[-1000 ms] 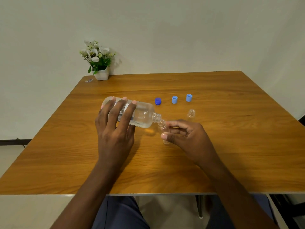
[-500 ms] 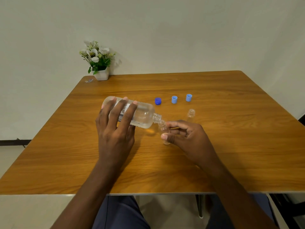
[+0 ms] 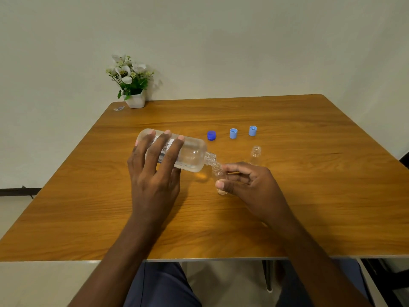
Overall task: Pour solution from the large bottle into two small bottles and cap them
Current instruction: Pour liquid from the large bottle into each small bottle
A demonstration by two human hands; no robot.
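Hands: left (image 3: pixel 155 180) tips large bottle (image 3: pixel 190 155) onto right-held (image 3: pixel 252 185) small bottle (image 3: pixel 218 173).

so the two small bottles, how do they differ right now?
The small bottle in the right hand is gripped by the right hand, while the other small bottle stands free on the table, untouched. The held one has the large bottle mouth tipped at its neck; the free one has nothing over it and sits farther back, below the light blue caps. Both are clear, upright and uncapped.
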